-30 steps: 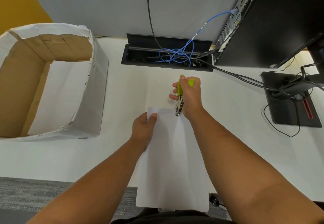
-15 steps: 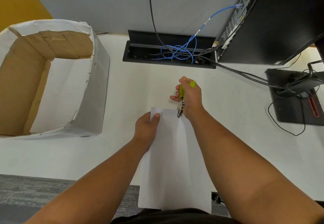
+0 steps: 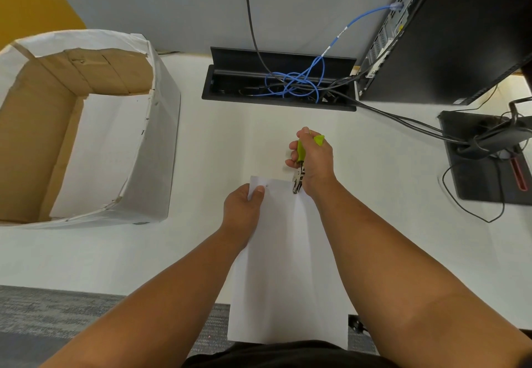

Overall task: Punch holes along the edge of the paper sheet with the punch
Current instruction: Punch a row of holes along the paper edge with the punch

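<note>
A white paper sheet [image 3: 288,267] hangs over the desk's front edge toward me. My left hand [image 3: 243,209] pinches its far left corner, thumb on top. One small hole [image 3: 267,185] shows just right of that thumb. My right hand [image 3: 313,163] is closed around a hole punch [image 3: 299,172] with lime green handles. The punch's metal jaws sit over the sheet's far edge, right of the hole. The right hand hides most of the punch's handles.
A paper-lined cardboard box [image 3: 86,126] stands open on the white desk [image 3: 201,160] at the left. A black cable tray [image 3: 276,85] with blue cables lies at the back, a black computer tower [image 3: 449,34] at the back right, and a black monitor base [image 3: 486,166] with cables at the right.
Both hands and the sheet hold almost the same place. The punch stays at the same spot on the far edge; the view shifted slightly.
</note>
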A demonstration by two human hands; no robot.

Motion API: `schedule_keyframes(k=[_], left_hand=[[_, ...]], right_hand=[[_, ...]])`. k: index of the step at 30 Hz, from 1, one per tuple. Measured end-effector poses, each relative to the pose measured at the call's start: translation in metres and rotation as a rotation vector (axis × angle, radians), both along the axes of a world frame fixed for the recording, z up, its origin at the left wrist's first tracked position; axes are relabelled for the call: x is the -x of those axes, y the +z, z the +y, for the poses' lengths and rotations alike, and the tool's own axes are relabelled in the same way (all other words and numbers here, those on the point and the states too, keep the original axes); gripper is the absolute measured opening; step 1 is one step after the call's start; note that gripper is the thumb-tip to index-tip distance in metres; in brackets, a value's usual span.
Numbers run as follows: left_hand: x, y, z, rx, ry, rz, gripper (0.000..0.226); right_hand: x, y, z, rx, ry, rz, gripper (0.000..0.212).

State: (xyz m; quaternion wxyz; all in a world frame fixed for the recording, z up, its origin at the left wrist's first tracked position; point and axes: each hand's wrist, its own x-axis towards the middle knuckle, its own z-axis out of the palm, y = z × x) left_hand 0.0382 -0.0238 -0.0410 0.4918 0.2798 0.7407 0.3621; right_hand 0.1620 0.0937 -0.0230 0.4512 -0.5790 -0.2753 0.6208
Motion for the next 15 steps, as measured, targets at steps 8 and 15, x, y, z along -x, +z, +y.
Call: schedule_keyframes(k=[8,15], left_hand=[[-0.0011,-0.0036,-0.0008,-0.001,-0.010,0.054,0.044],[-0.0024,-0.0056,-0.0043,-0.005,-0.020,0.102,0.044]], right_hand=[[-0.0001,-0.0011,-0.0022,-0.013,-0.026,-0.004,0.010],[0.0024,0.0000,-0.0062,-0.025,-0.017,-0.035,0.011]])
